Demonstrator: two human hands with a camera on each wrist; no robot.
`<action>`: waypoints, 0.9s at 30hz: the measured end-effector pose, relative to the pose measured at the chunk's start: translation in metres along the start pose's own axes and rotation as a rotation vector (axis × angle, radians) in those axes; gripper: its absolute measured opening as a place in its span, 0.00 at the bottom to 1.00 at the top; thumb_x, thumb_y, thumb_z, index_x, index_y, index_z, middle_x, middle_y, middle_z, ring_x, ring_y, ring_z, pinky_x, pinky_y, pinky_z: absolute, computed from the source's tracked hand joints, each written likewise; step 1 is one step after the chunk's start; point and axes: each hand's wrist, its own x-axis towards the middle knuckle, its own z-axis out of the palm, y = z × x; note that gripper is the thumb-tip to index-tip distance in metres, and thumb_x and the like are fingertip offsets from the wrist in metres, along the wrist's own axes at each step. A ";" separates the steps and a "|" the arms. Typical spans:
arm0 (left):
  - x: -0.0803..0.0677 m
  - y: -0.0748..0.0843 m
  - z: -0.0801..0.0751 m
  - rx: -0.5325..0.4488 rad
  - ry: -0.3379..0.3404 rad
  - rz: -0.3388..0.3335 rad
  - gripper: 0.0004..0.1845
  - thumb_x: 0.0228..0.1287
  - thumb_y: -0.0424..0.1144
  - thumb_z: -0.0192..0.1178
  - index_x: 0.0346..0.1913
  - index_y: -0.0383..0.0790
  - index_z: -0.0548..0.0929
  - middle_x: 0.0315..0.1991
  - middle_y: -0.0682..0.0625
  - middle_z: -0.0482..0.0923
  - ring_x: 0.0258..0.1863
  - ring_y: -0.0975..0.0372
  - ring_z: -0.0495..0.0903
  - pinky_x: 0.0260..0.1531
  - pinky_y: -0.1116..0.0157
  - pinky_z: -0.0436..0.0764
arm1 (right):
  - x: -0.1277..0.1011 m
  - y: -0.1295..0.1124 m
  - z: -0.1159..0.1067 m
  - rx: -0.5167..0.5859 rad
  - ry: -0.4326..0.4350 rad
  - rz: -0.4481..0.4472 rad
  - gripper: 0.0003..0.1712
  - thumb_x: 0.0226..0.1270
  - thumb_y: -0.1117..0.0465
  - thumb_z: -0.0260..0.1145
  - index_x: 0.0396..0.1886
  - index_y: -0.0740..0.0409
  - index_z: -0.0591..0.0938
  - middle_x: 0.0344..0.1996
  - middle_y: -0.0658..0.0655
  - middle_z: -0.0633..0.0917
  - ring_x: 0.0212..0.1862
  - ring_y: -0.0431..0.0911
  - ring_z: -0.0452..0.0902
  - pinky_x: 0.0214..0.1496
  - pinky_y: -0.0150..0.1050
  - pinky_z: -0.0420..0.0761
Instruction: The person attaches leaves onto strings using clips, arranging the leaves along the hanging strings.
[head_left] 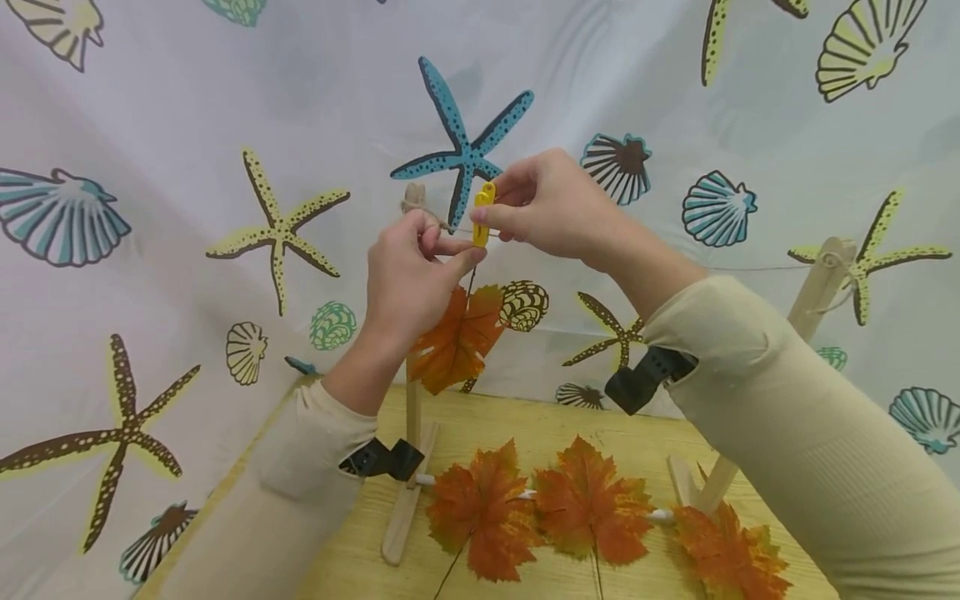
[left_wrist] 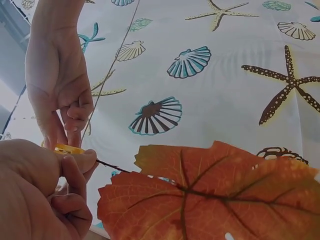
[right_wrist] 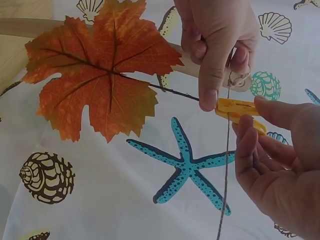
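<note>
A yellow clothespin (head_left: 483, 215) sits at the string (right_wrist: 226, 185) strung between two wooden posts. My right hand (head_left: 558, 204) pinches its upper end between thumb and fingers. With thumb and forefinger, my left hand (head_left: 412, 279) pinches the dark stem of an orange maple leaf (head_left: 457, 342) at the pin's lower end. The leaf hangs below the fingers, blade down. In the right wrist view the string passes by the clothespin (right_wrist: 242, 107), and the left thumb covers the tip of the stem. The left wrist view shows the leaf (left_wrist: 210, 195) large, beside the left hand.
The string's left post (head_left: 413, 408) and right post (head_left: 821, 283) stand on a yellow wooden table (head_left: 352, 533). Several more leaves lie along a white rod, including one leaf (head_left: 487, 512) at the left and another (head_left: 592, 504) mid-table. A shell-and-starfish cloth (head_left: 315, 83) hangs behind.
</note>
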 end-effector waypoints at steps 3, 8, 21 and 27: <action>0.001 0.000 -0.001 -0.014 -0.003 0.016 0.23 0.52 0.41 0.68 0.26 0.35 0.63 0.36 0.51 0.85 0.13 0.56 0.69 0.12 0.69 0.59 | 0.000 -0.002 -0.001 0.002 0.007 -0.004 0.18 0.60 0.51 0.66 0.46 0.56 0.79 0.36 0.51 0.83 0.35 0.42 0.80 0.39 0.36 0.79; 0.000 0.000 -0.002 -0.007 -0.022 0.005 0.21 0.52 0.42 0.69 0.26 0.37 0.65 0.36 0.53 0.85 0.17 0.56 0.68 0.13 0.68 0.60 | 0.000 -0.003 -0.001 -0.033 0.010 0.003 0.20 0.59 0.51 0.66 0.47 0.56 0.78 0.34 0.51 0.84 0.34 0.42 0.80 0.38 0.37 0.78; -0.010 -0.014 -0.008 0.051 -0.074 0.044 0.16 0.52 0.44 0.68 0.30 0.41 0.72 0.34 0.55 0.83 0.22 0.61 0.77 0.24 0.64 0.77 | -0.002 -0.001 0.009 -0.051 -0.008 0.040 0.19 0.56 0.50 0.69 0.43 0.54 0.79 0.29 0.50 0.85 0.29 0.43 0.81 0.37 0.38 0.78; -0.014 -0.017 -0.009 0.080 -0.085 0.064 0.15 0.52 0.43 0.69 0.29 0.41 0.72 0.33 0.54 0.81 0.22 0.61 0.77 0.22 0.64 0.78 | -0.003 0.001 0.013 -0.069 -0.027 0.055 0.19 0.53 0.49 0.71 0.40 0.53 0.80 0.29 0.48 0.85 0.26 0.43 0.82 0.36 0.38 0.79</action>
